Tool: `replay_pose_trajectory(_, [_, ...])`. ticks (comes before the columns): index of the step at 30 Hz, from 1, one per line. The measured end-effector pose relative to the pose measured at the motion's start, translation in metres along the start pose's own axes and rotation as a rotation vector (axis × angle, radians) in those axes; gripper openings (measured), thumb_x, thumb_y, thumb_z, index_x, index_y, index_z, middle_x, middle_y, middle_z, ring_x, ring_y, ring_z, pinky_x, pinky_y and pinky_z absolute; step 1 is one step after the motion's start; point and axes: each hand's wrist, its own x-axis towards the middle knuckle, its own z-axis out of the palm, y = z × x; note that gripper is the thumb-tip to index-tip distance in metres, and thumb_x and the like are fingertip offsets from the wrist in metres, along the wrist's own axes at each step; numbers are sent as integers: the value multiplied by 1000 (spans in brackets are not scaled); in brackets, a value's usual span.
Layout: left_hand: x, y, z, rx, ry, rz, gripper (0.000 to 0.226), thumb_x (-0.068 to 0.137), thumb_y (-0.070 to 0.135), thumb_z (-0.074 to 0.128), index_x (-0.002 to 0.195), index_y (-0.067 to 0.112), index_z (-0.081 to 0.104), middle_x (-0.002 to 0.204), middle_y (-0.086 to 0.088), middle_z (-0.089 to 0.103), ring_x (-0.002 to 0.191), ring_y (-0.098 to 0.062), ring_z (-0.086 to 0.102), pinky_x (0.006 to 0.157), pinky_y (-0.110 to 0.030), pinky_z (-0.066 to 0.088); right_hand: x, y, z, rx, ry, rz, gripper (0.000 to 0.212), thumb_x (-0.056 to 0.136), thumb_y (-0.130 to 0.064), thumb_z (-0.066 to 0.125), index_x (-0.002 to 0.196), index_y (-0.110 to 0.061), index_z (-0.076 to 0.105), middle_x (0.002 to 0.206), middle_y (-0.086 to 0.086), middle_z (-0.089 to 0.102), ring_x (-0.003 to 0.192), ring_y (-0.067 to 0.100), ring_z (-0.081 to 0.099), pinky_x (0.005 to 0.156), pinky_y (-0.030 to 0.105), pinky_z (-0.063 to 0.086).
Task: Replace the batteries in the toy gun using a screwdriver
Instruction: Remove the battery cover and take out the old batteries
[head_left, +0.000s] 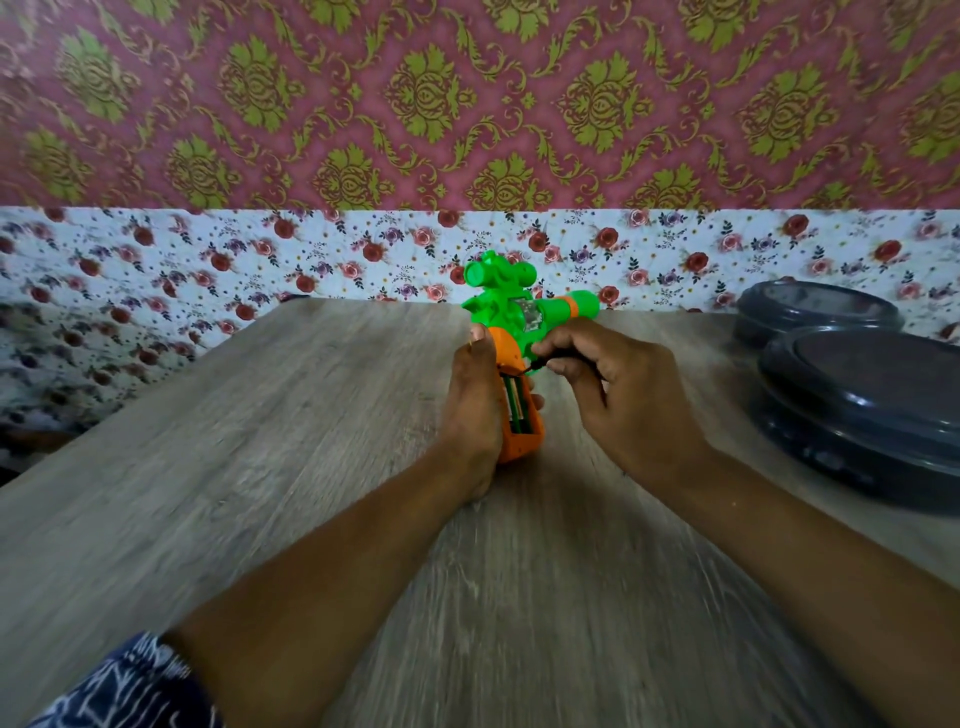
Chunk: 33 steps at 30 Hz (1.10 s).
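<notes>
Left hand (475, 400) grips toy gun (519, 332) handle; right hand (613, 387) pinches screwdriver (540, 362) at it.

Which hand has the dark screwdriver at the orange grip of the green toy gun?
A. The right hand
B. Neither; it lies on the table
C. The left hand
A: the right hand pinches the dark screwdriver, its tip at the green and orange plastic toy gun, whose grip the left hand holds.

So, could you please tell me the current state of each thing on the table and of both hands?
toy gun: upright on its grip, battery compartment open, batteries inside
screwdriver: tip at the compartment's upper end
left hand: grips the orange handle
right hand: holds the screwdriver
dark containers: lidded, stacked at the table edge
</notes>
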Motion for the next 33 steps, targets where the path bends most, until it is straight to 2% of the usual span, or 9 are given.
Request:
replay_pose_trajectory(4, [1, 0, 0, -1, -13, 2, 89, 76, 80, 31, 134, 14, 44, 103, -18, 63, 75, -19, 66, 66, -31, 54, -6, 2, 2, 9, -40, -31, 11, 86, -2, 57, 92, -4, 67, 87, 9, 72, 84, 11, 64, 70, 25, 51])
replay_pose_trajectory(10, [3, -5, -3, 4, -21, -3, 82, 85, 74, 26, 134, 11, 44, 103, -17, 63, 76, -18, 66, 65, -30, 55, -11, 7, 9, 192, -13, 233, 19, 87, -18, 53, 99, -12, 66, 87, 1, 71, 79, 9, 66, 70, 27, 55])
replay_pose_trajectory(13, [4, -4, -3, 22, -18, -1, 74, 88, 70, 22, 139, 19, 40, 114, -19, 63, 84, -19, 65, 71, -32, 54, -12, 10, 14, 306, -27, 361, 16, 91, -11, 52, 98, -18, 64, 85, -4, 69, 85, 8, 69, 79, 32, 57])
replay_pose_trajectory(15, [4, -3, -2, 7, -22, -6, 76, 88, 70, 23, 136, 16, 42, 108, -18, 63, 81, -19, 65, 70, -33, 55, -11, 9, 13, 340, -14, 378, 18, 93, -4, 49, 96, -15, 64, 84, -2, 68, 85, 7, 69, 81, 29, 57])
replay_pose_trajectory(17, [4, -2, -1, 5, -16, -8, 76, 88, 69, 24, 133, 12, 46, 99, -14, 61, 76, -18, 64, 68, -32, 55, -8, 8, 10, 339, 10, 353, 18, 93, -4, 48, 96, -9, 64, 87, 3, 69, 86, 7, 68, 80, 26, 56])
replay_pose_trajectory(20, [5, -2, -1, 16, -22, -6, 76, 88, 68, 25, 131, 10, 47, 96, -12, 61, 73, -16, 64, 65, -30, 55, -6, 6, 6, 303, 1, 312, 18, 93, -7, 47, 96, -12, 64, 88, 0, 68, 87, 7, 67, 80, 24, 56])
replay_pose_trajectory(26, [6, -5, -3, 55, -29, 25, 76, 86, 73, 25, 137, 18, 42, 105, -16, 64, 78, -17, 66, 74, -35, 56, -8, 6, 7, 179, -62, 220, 23, 90, -16, 46, 100, -12, 66, 87, 5, 72, 82, 13, 68, 73, 36, 55])
replay_pose_trajectory(30, [4, -5, -3, 76, -16, 50, 89, 77, 80, 29, 137, 16, 42, 111, -20, 66, 79, -18, 69, 73, -33, 55, -10, 5, 7, 68, -85, 71, 23, 88, -11, 49, 102, -7, 67, 90, 9, 73, 82, 14, 67, 70, 28, 51])
replay_pose_trajectory(33, [0, -2, -2, 77, -22, 35, 93, 72, 83, 32, 135, 17, 45, 112, -20, 68, 95, -28, 70, 85, -38, 56, -12, 3, 8, 2, -82, 12, 23, 86, -6, 52, 103, -5, 67, 91, 11, 74, 80, 16, 68, 70, 23, 50])
